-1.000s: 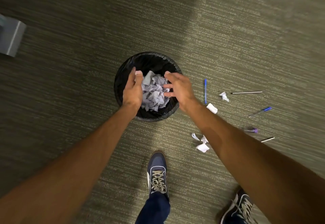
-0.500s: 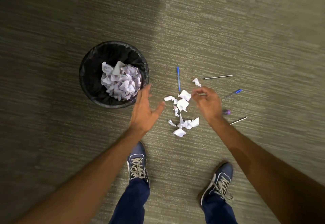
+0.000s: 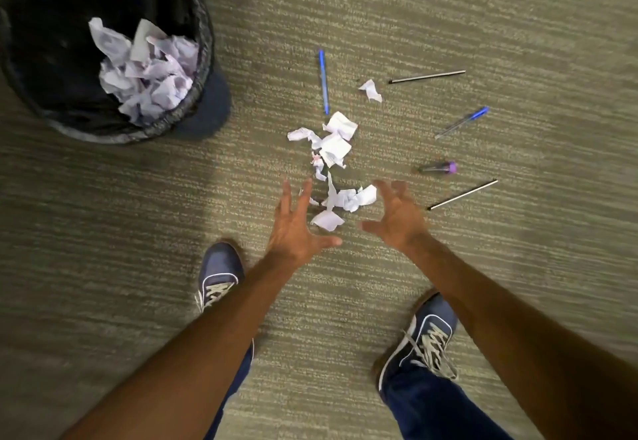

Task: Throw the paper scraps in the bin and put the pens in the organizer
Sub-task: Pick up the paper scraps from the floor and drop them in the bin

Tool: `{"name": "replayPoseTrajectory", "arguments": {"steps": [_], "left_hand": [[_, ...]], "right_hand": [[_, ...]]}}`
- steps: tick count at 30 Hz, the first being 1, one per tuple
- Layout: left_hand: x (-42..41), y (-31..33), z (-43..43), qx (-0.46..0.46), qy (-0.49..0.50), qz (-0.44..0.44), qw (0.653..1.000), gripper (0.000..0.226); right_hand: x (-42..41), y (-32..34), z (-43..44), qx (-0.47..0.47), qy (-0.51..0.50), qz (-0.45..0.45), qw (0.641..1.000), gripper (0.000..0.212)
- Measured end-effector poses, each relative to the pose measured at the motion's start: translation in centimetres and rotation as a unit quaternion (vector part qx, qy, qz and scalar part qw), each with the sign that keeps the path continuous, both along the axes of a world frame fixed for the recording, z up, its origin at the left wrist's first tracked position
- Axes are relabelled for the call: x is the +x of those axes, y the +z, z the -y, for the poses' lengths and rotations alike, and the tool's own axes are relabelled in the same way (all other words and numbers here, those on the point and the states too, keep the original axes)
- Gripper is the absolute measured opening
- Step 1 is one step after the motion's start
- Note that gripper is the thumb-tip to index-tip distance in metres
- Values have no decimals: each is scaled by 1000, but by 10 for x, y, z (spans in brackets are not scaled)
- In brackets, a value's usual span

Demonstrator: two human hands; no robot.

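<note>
A loose heap of white paper scraps (image 3: 333, 149) lies on the carpet in the middle. My left hand (image 3: 297, 229) and my right hand (image 3: 397, 218) hover on either side of its near end, fingers spread, holding nothing. One more scrap (image 3: 371, 90) lies apart, further back. The black bin (image 3: 203, 60) at the upper left holds crumpled paper (image 3: 148, 70). Pens lie around the heap: a blue pen (image 3: 323, 81), a dark thin pen (image 3: 427, 76), a clear pen with a blue cap (image 3: 462, 123), a short purple-capped pen (image 3: 438, 167) and another dark thin pen (image 3: 462, 194). No organizer is in view.
The floor is grey-green carpet. My two blue sneakers (image 3: 217, 274) (image 3: 419, 339) stand just below the hands, one under each arm. The bin stands about an arm's width left of the scrap heap.
Both hands left the bin after dropping paper in it, swung right and came down over the scrap heap. The view moved closer to the floor, shifting the bin to the upper left.
</note>
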State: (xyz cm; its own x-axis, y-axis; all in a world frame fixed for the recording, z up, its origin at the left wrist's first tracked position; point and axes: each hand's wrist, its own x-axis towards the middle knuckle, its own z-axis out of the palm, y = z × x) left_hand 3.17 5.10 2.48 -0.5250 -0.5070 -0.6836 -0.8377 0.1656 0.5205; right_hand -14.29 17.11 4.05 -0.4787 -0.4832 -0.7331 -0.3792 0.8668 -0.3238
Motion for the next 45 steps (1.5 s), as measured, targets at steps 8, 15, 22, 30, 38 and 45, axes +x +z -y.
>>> {"name": "replayPoseTrajectory", "arguments": {"steps": [8, 15, 22, 30, 38, 45], "left_hand": [[-27, -78, -20, -94, -62, 97, 989, 125], [-25, -97, -9, -147, -25, 28, 988, 54], [-25, -94, 6, -107, 0, 18, 994, 24], [-24, -49, 18, -57, 116, -57, 990, 14], [-16, 38, 58, 140, 350, -157, 913, 19], [-6, 126, 115, 192, 433, -255, 843, 26]], "right_hand": [[13, -74, 10, -58, 233, -96, 966, 113], [17, -105, 23, -88, 383, -164, 905, 90], [8, -108, 12, -119, 322, -116, 932, 64], [-9, -55, 13, -174, -202, 90, 960, 42], [-13, 56, 45, -262, -497, 364, 743, 43], [-4, 143, 116, -325, -464, 428, 704, 22]]}}
